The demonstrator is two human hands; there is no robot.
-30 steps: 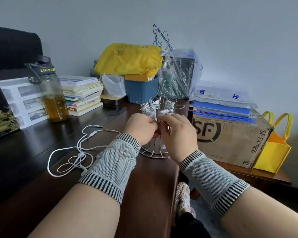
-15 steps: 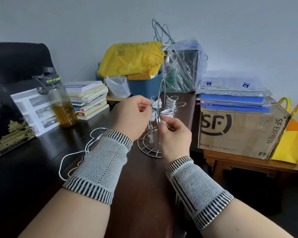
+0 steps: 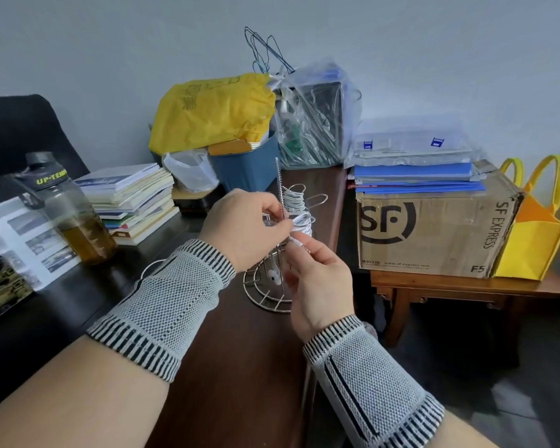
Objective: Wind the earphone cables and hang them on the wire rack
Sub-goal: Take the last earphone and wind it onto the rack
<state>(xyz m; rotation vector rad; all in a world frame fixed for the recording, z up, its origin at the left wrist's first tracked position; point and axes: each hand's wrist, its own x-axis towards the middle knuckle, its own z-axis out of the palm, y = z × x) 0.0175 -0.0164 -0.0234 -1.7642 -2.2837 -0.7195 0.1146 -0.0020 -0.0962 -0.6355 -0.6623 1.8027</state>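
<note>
Fingers [image 3: 274, 206] above dark wooden desk [image 3: 240, 367]

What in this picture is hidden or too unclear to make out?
Head view only:
- Left hand covers the near side of the wire rack.
- Fingertip contact with the earphone cable: too small.
- Loose cable behind left wristband: mostly hidden.
- Booklet: cut by left edge.

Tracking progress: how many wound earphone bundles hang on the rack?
2 visible: one bundle high behind the post, another lower, by the left hand. Hands may hide others.
</note>
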